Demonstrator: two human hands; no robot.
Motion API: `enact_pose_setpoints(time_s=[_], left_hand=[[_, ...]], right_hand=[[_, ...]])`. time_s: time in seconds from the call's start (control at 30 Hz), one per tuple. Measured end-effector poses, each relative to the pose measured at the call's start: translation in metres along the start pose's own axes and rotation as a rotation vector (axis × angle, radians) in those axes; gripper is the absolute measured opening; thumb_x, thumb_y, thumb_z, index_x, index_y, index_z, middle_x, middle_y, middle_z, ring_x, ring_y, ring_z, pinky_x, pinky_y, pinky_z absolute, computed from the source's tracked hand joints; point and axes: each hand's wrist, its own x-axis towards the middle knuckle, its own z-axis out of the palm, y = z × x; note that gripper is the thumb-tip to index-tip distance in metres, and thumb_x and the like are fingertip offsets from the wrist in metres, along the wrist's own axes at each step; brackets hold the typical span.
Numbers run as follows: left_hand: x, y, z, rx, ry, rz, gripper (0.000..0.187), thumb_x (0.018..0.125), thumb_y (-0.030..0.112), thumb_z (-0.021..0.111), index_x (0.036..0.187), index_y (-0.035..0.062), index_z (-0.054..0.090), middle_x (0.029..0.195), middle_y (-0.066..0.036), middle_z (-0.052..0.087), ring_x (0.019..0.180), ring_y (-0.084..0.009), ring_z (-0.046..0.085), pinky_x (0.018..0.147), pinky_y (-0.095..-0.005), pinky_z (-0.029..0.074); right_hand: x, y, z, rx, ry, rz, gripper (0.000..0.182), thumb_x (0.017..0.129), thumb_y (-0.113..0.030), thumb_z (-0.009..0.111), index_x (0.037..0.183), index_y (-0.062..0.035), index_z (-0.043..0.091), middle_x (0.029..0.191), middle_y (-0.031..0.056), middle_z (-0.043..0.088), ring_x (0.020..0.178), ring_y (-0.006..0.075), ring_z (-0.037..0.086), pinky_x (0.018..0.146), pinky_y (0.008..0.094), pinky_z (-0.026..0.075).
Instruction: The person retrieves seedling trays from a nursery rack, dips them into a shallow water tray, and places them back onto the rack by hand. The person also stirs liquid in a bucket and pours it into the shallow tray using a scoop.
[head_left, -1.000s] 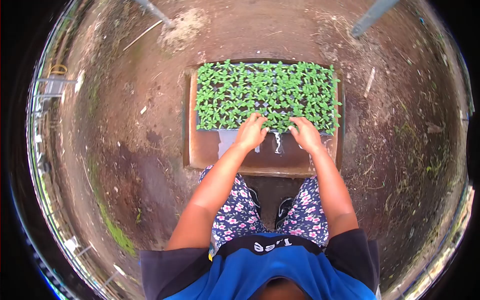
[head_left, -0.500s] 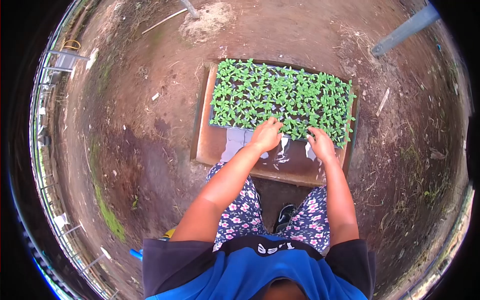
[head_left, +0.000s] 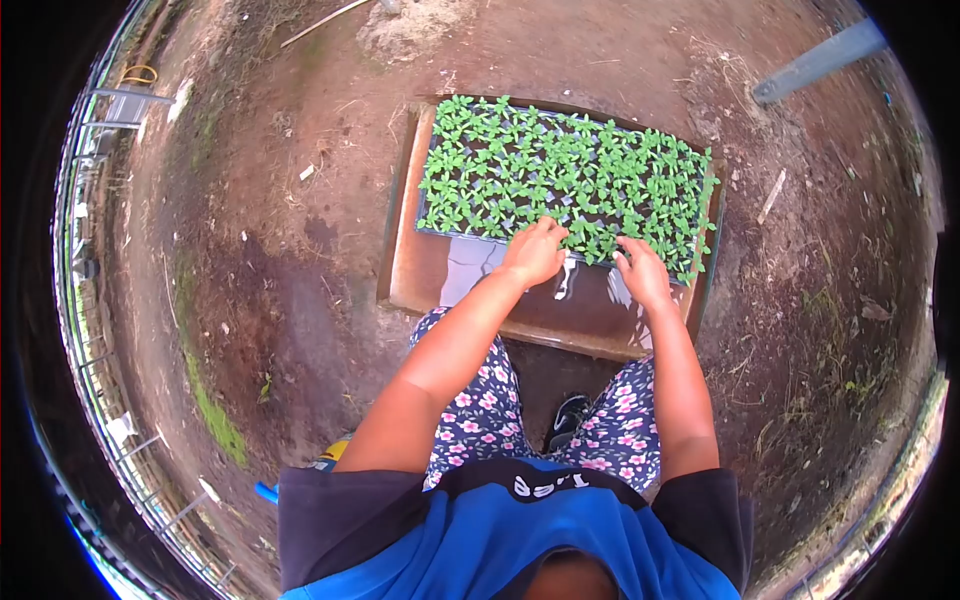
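Note:
A dark tray of green seedlings point(head_left: 570, 170) lies over the far part of a shallow brown basin point(head_left: 415, 270) that holds water. My left hand point(head_left: 537, 250) is at the tray's near edge, its fingers bent among the front seedlings. To the right, my right hand point(head_left: 642, 272) touches or hovers over the same edge, thumb and fingers slightly apart. The fingertips of my left hand are partly hidden by leaves, and whether they grip anything is unclear.
Bare brown soil surrounds the basin. A grey post point(head_left: 820, 62) stands at the upper right. A yellow and blue object point(head_left: 330, 455) is beside my left sleeve. A dark shoe point(head_left: 568, 420) shows between my legs. Metal rails point(head_left: 130, 95) run along the far left.
The basin and tray appear slightly higher in view, as the camera has shifted. Both hands stay at the tray's near edge, with little change in pose.

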Motion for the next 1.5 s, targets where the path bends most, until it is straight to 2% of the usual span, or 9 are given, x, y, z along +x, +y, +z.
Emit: enact_pose_setpoints(time_s=[0.3,0.73,1.03,1.5], left_hand=[[0.002,0.012,0.000,-0.002,-0.041,-0.003,0.032,0.077,0.023,0.056,0.105,0.0088,0.052,0.108,-0.011,0.047,0.099,-0.0270,0.049,0.083,-0.0367,0.040],[0.002,0.014,-0.001,0.000,-0.050,-0.010,0.033,0.077,0.022,0.055,0.106,0.0086,0.052,0.111,-0.011,0.046,0.101,-0.0267,0.048,0.084,-0.0366,0.039],[0.004,0.014,0.002,0.000,-0.038,0.002,0.032,0.076,0.022,0.056,0.105,0.0083,0.052,0.109,-0.011,0.046,0.100,-0.0271,0.048,0.084,-0.0369,0.039],[0.003,0.013,0.002,0.006,-0.039,0.004,0.031,0.077,0.021,0.055,0.105,0.0084,0.052,0.110,-0.012,0.046,0.101,-0.0277,0.048,0.085,-0.0373,0.039]], right_hand=[[0.000,0.001,0.003,-0.079,0.028,-0.053,0.029,0.079,-0.021,0.053,0.105,-0.0094,0.053,0.105,0.0142,0.053,0.097,0.0303,0.050,0.082,0.0372,0.041],[0.000,-0.003,-0.002,-0.014,-0.001,-0.021,0.028,0.078,-0.020,0.053,0.105,-0.0098,0.053,0.101,0.0132,0.053,0.094,0.0297,0.051,0.080,0.0372,0.041],[-0.002,-0.008,-0.007,-0.011,-0.031,0.029,0.029,0.078,-0.019,0.053,0.105,-0.0101,0.053,0.104,0.0132,0.052,0.097,0.0299,0.050,0.082,0.0369,0.041],[-0.002,-0.004,-0.003,-0.035,-0.013,-0.010,0.028,0.078,-0.020,0.053,0.104,-0.0103,0.053,0.103,0.0128,0.053,0.096,0.0297,0.050,0.081,0.0371,0.042]])
